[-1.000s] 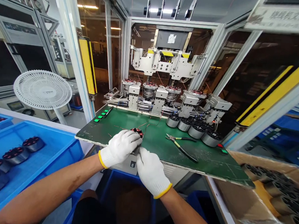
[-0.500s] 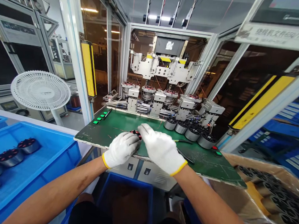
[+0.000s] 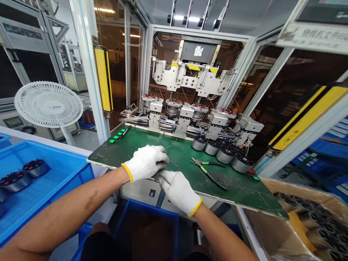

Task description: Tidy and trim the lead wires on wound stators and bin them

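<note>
My left hand [image 3: 147,160], in a white glove with a yellow cuff, has its fingers curled over the front edge of the green bench [image 3: 137,137]. The wound motor stator under it half a second ago is now hidden by the gloves. My right hand [image 3: 178,190], gloved alike, meets the left from below with bent fingers pressed together; what they pinch is hidden. A thin wire [image 3: 175,165] pokes out above the right fingers. To the right lie cutting pliers [image 3: 208,170] with green and black handles, jaws pointing left, touched by neither hand.
Several bare stator cores [image 3: 225,153] stand at the bench's right. Behind is a winding machine [image 3: 187,77] with wound stators on its spindles. A blue bin [image 3: 66,178] with wound stators is left, a carton [image 3: 275,228] of cores right, a white fan [image 3: 50,105] far left.
My right hand has dropped from above the stator to beside the left hand, uncovering the pliers. The left hand has turned and shifted slightly up and right. The stator's red-and-black top is now covered.
</note>
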